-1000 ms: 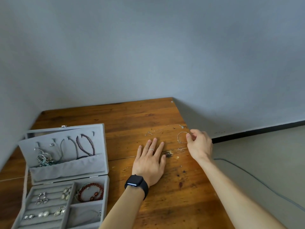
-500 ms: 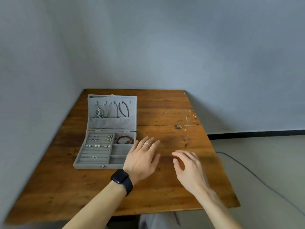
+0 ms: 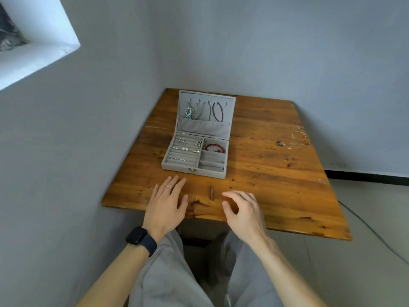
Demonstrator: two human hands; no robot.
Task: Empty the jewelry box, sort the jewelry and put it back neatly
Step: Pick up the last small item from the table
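Emptying looks barely begun: open jewelry box (image 3: 192,170) mid-table w/ most pieces inside, thin bracelet (image 3: 298,135) out near far right edge; left hand (image 3: 166,204) flat, fingers straight & together, right hand (image 3: 241,209) loosely curled, empty, so next reach fwd into box.

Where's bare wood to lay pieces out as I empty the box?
Widest free patch: table right of the jewelry box, bounded by the right edge and, farther back, the thin bracelet. A narrow strip lies left of the box. Crowded: the near edge, at the left hand and right hand.
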